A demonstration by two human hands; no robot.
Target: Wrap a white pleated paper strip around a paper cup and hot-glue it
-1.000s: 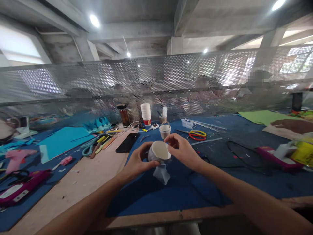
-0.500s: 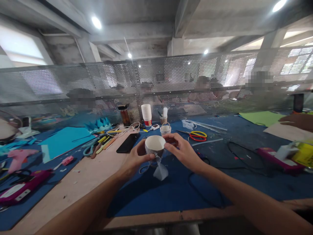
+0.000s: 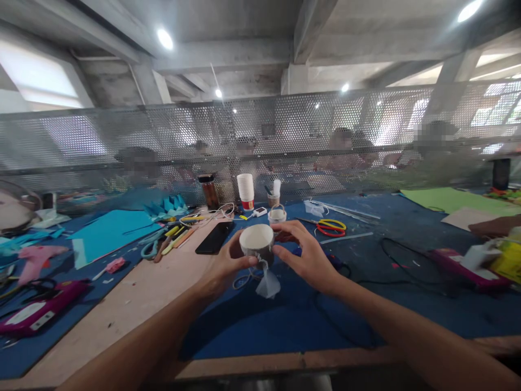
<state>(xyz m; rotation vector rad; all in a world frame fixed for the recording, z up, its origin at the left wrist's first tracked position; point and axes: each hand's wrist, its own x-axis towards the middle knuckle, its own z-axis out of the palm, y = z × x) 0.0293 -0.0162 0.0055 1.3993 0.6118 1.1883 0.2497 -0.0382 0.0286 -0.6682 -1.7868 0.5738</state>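
Note:
A white paper cup [image 3: 257,245] is held above the blue mat, its open mouth tilted toward me. My left hand [image 3: 233,259] grips its left side, the thumb along the front. On the other side, my right hand [image 3: 303,251] has its thumb and fingers curled against the cup wall. A piece of sheer white ribbon [image 3: 268,284] hangs from the cup's front, and a loop of thin cord [image 3: 241,281] shows below it. Just behind stands a small white cup with a handle [image 3: 277,214].
A black phone [image 3: 215,238] lies left of the cup, beside several hand tools. Red-and-yellow scissors [image 3: 331,227] lie to the right. At the back stand stacked paper cups [image 3: 246,190] and a dark bottle [image 3: 209,194]. A pink glue gun [image 3: 38,259] lies far left; a person's hand [image 3: 494,225] is far right.
My right hand has closed in against the cup's right side, and the cup has shifted slightly left. At far right, the other person's hand has moved nearer over the paper.

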